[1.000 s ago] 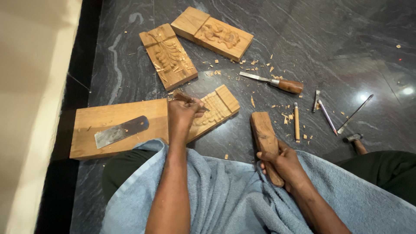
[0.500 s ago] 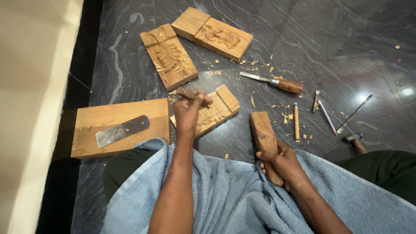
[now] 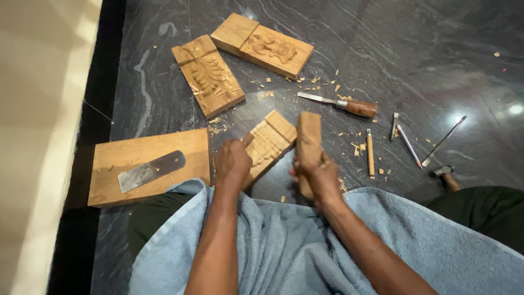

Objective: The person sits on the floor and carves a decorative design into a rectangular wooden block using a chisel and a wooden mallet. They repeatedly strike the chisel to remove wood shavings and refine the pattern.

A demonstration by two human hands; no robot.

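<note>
From the head camera, you have no box, tray or bowl in front of you; the only thing carrying another is the plain board (image 3: 150, 147) to the left of the carved block, with a flat metal blade (image 3: 150, 170) lying on top of it.

The carved block (image 3: 267, 143) lies slantwise on the dark stone floor (image 3: 436, 54), just beyond the blue towel (image 3: 284, 251) over your lap. It is pale wood, with rows of small cuts on its near part and a smooth band at its far end. Your left hand (image 3: 232, 162) is curled shut against the block's left edge; what it grips is hidden inside the fist. Your right hand (image 3: 316, 177) is wrapped tight around the lower end of a wooden mallet (image 3: 309, 136), which stands upright just to the right of the block, close against it.

Beyond the block lie two more carved panels (image 3: 208, 75) (image 3: 262, 45), with wood chips (image 3: 322, 82) scattered near them. To the block's right lie a wooden-handled chisel (image 3: 341, 104), thin carving tools (image 3: 406, 139) and a small hammer (image 3: 443, 175).

A second ago the mallet lay flat on the floor under your right hand, well to the block's right; now you have raised it and brought it in beside the block. Your left hand has drawn back from the block's top to its near-left edge.
</note>
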